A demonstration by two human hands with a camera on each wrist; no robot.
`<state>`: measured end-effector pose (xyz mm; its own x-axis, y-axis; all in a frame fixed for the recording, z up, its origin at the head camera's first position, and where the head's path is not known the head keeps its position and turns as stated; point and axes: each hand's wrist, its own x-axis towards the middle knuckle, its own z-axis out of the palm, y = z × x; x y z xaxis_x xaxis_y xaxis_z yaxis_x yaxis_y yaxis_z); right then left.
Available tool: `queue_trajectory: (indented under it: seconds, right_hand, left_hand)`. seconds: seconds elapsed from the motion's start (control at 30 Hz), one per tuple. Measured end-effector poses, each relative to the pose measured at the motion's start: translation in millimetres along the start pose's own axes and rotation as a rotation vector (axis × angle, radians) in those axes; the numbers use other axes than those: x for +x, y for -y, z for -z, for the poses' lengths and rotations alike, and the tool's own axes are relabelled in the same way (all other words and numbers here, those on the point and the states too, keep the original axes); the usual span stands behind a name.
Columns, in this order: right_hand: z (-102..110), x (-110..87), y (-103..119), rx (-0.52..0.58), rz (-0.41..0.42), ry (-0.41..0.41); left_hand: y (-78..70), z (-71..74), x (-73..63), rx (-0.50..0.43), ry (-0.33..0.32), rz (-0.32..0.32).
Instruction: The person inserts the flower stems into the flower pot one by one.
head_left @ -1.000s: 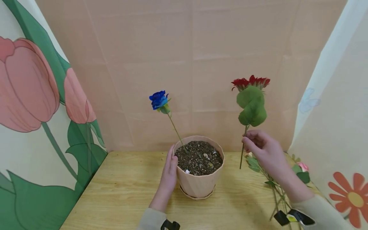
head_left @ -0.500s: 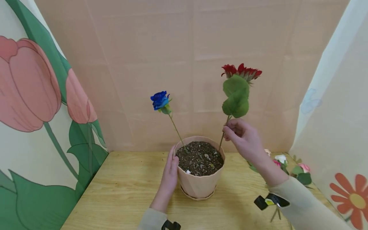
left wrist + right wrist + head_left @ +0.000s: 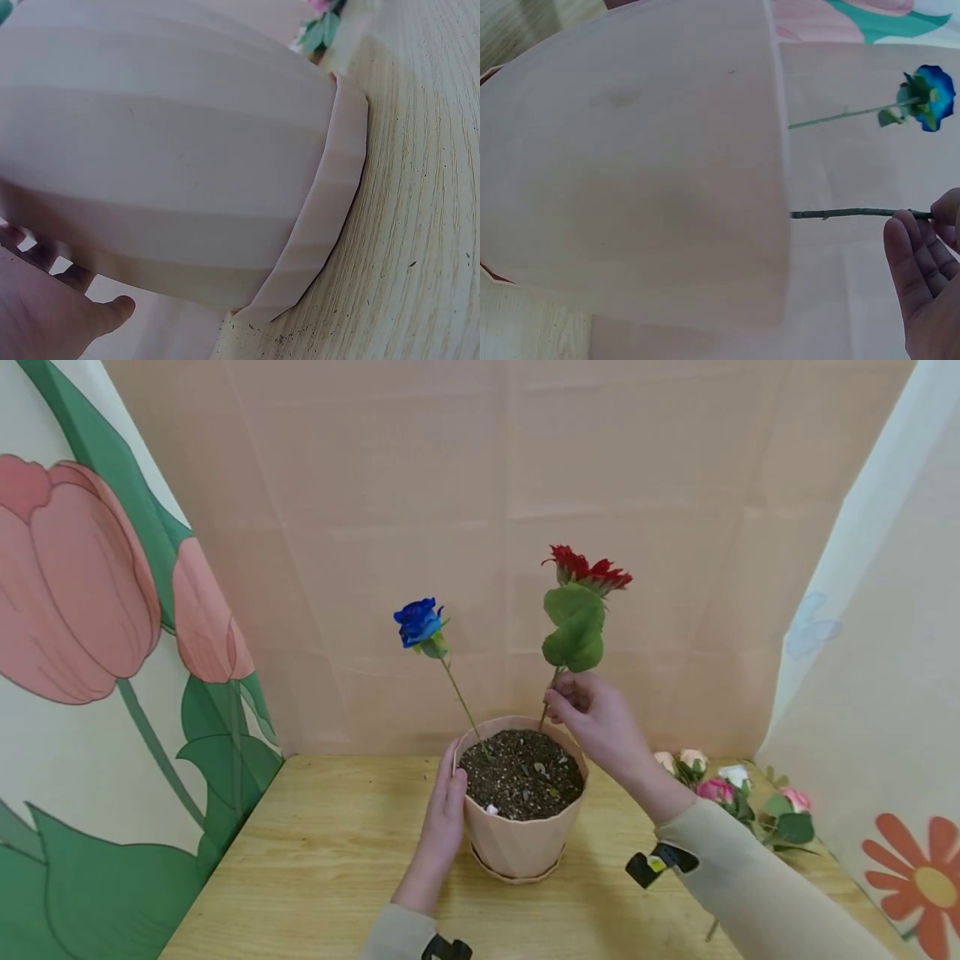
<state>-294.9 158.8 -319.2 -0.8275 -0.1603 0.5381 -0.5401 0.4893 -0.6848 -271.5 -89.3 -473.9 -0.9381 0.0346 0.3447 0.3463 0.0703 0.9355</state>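
A pinkish pot (image 3: 517,839) full of dark soil (image 3: 517,777) stands on its saucer on the table. My left hand (image 3: 438,827) rests along the pot's left side, fingers reaching up to the rim. In the left wrist view, that hand (image 3: 52,307) shows only in part against the pot wall. Between thumb and fingers, my right hand (image 3: 592,714) pinches the stem of a red flower (image 3: 588,572) with green leaves (image 3: 573,627). The lower end of its stem (image 3: 847,214) passes behind the rim in the right wrist view. A blue rose (image 3: 418,622) leans left out of the soil.
More artificial flowers (image 3: 716,789), pink, white and cream, lie on the right of the wooden table (image 3: 315,860), partly under the right sleeve. A pinkish backdrop (image 3: 375,485) hangs behind, with flower-printed sheets at both sides.
My right hand has carried the red flower left from beside the pot to over its back right part, and its stem end has come down inside the rim. The left hand stays put.
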Motion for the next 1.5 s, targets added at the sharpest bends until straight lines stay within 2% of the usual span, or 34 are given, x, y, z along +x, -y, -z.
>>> queue_trajectory:
  seconds: [0.2,0.5,0.7,0.93,1.2,1.5]
  right_hand:
    - [-16,6.9,-3,-0.034,0.016,0.008]
    - [-40,14.9,-13,0.026,0.024,0.010]
    - [-48,15.0,-17,0.023,-0.009,-0.017]
    - [-55,17.5,-10,0.016,0.002,-0.047]
    - [-61,13.4,-19,-0.076,0.013,-0.012]
    - [-67,12.9,-18,-0.136,0.083,0.054]
  left_hand:
    - [-1.2,0.2,0.1,-0.010,0.001,0.010]
    - [-1.5,-0.6,1.4,-0.001,-0.002,-0.003]
    - [-1.7,-1.1,2.3,0.008,0.008,-0.016]
    - [0.0,-1.2,2.1,0.016,0.000,-0.013]
    - [-0.4,-1.9,1.7,0.021,0.010,-0.011]
    - [-1.2,-1.6,1.8,0.044,-0.009,0.001]
